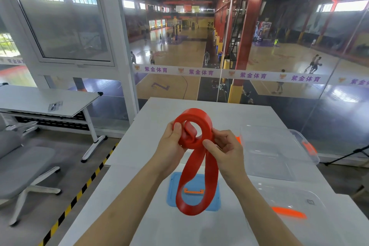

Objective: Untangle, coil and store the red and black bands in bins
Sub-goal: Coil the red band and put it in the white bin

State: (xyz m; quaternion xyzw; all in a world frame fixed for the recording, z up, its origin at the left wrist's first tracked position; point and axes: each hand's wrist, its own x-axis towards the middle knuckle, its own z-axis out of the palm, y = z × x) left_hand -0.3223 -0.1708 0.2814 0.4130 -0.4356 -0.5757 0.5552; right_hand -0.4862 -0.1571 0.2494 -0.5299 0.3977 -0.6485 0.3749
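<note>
Holding the red band (194, 126) up above the white desk (151, 126), midway through coiling; wound so far into a thick ring of several turns at the top, with a long loose loop left hanging down in front of the blue lid (173, 195) and its orange handle (193, 191). Pinching the ring's left edge in the left grip (171, 146), thumb on the near face, fingers curled behind; pinching the ring's lower right in the right grip (227, 152), thumb pressed just where the loose loop leaves the roll.

Judging from this: untangling of the red one seemingly done, with no knot or twist to be seen in the hanging loop; coiling roughly half finished; storing not yet begun. No sign of the black band anywhere in view, so impossible to say whether already put away or waiting out of sight.

To the right on the desk, a clear bin (279, 152) near the right grip and a second clear container (295, 195) closer in; apparently no band in either, though hard to be sure through the plastic.

Left to do, most likely: roll up the remaining loop, keep the coil tight, lower it into a bin; then the same for the black one.
</note>
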